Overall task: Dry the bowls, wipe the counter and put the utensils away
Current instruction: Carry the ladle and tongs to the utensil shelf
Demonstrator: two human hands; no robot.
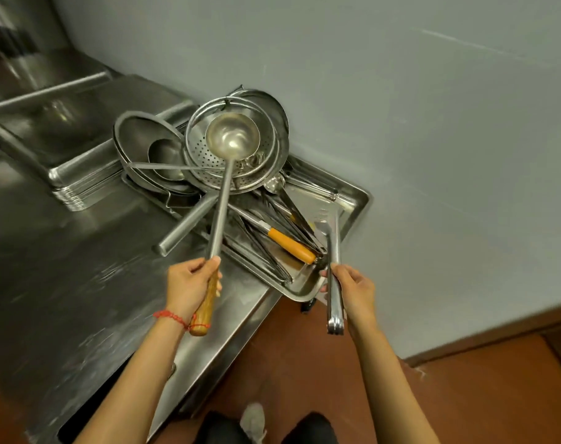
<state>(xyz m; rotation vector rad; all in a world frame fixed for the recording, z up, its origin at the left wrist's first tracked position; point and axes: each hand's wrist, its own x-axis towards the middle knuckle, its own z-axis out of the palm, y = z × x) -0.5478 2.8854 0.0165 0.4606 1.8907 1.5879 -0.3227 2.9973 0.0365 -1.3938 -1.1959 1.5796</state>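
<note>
My left hand (189, 285) grips the wooden handle of a long steel ladle (232, 136), whose bowl hovers over a perforated colander (205, 155). My right hand (353, 288) holds a pair of steel tongs (333, 245), tips pointing into the steel utensil tray (359, 200) at the counter's corner. In the tray lie several utensils, among them one with an orange handle (292, 246). Steel bowls and lids (144, 145) are piled left of the colander.
The steel counter (64, 267) runs left, with a stack of flat trays (80, 187) and a long tube handle (186, 225) sticking out of the pile. A grey wall stands behind. Brown floor lies below right; the tray overhangs the counter edge.
</note>
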